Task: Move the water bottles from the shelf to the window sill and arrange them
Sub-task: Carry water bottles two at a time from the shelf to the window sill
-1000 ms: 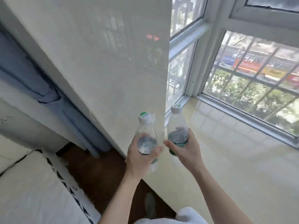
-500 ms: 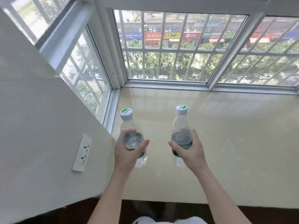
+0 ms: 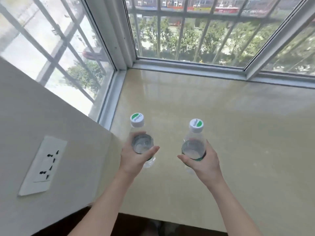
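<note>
My left hand [image 3: 134, 161] grips the left water bottle [image 3: 142, 145] and my right hand [image 3: 203, 163] the right water bottle [image 3: 194, 149], both upright over the window sill [image 3: 230, 126], at its left end. I reckon the carry is ending; next, lower both and line them up.

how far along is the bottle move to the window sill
Done: the carry over. Nothing stands free on the window sill yet.
In hand: the left hand grips the left bottle and the right hand grips the right bottle, both upright over the sill.
Left: set them down, let go and arrange them.
</note>
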Available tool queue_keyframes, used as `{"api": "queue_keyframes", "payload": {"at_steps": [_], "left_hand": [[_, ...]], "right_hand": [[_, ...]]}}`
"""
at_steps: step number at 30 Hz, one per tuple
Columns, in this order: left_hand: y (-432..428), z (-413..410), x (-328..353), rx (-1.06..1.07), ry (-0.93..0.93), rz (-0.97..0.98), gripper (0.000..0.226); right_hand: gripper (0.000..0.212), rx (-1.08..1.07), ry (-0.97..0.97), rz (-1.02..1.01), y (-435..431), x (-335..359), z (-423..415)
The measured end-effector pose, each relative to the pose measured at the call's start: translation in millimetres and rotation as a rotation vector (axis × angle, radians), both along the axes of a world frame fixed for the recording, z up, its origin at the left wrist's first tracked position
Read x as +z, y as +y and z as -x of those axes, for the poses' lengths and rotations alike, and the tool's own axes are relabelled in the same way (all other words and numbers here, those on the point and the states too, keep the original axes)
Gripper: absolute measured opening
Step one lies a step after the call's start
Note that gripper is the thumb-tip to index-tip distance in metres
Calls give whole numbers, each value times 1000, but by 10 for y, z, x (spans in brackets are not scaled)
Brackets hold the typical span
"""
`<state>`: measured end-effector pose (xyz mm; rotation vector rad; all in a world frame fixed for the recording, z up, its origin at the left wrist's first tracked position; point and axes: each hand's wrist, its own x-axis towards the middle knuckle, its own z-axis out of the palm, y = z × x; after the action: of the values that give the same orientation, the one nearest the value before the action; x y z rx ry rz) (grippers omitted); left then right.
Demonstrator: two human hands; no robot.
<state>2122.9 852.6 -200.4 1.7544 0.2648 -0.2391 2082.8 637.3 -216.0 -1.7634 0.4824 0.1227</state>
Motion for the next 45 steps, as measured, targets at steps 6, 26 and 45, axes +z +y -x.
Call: {"api": "queue_keyframes", "payload": {"at_steps": [6, 26, 45], "left_hand": [[16, -334, -900, -5, 12, -33, 57], [-29, -1358, -1740, -108, -157, -133, 69], [259, -1360, -2239, -224, -43, -350, 78]], "right_hand": [[51, 24, -18, 20, -5, -767, -374], [59, -14, -114, 41, -11, -1633, -1186], [55, 54, 104, 217, -52, -2127, -1228]]}}
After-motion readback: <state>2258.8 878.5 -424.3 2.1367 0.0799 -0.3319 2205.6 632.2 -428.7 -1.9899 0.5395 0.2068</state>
